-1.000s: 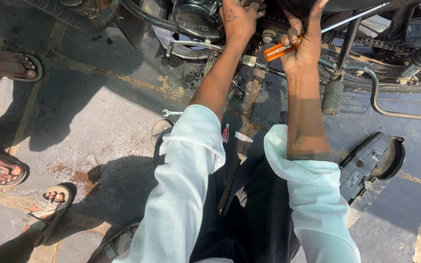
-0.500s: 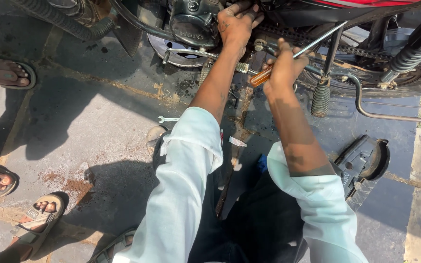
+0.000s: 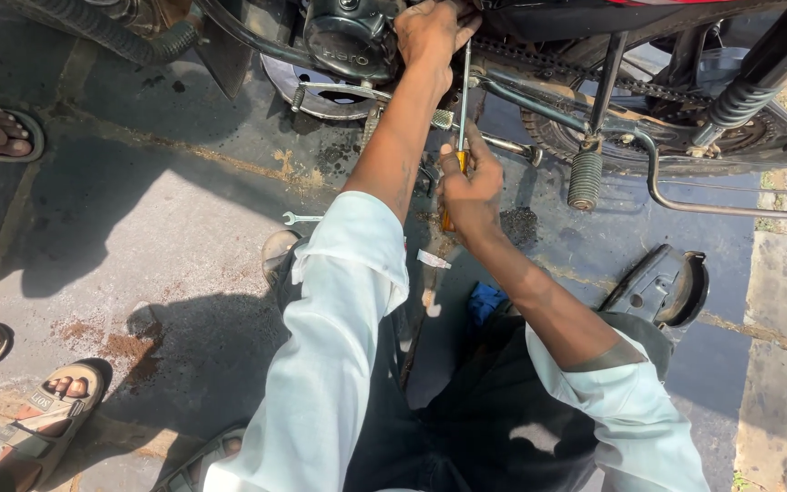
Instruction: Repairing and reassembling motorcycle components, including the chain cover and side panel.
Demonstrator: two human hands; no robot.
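My left hand (image 3: 430,32) reaches up to the underside of a motorcycle engine (image 3: 348,41) and grips a part there beside the drive chain (image 3: 548,64). My right hand (image 3: 471,187) is closed on the orange handle of a screwdriver (image 3: 462,109). Its metal shaft points upward, and the tip is next to my left fingers. Both sleeves are pale and rolled up. I squat over dark trousers.
A small spanner (image 3: 302,219) lies on the oily concrete to the left of my arm. A removed black cover (image 3: 662,287) rests at the right. A footpeg (image 3: 585,178), a rear spring (image 3: 740,100) and a tyre are nearby. Other people's sandalled feet (image 3: 47,410) stand at the left.
My right hand has dropped lower and turned the screwdriver from slanted to nearly upright. The left hand stays at the engine. The view has shifted a little.
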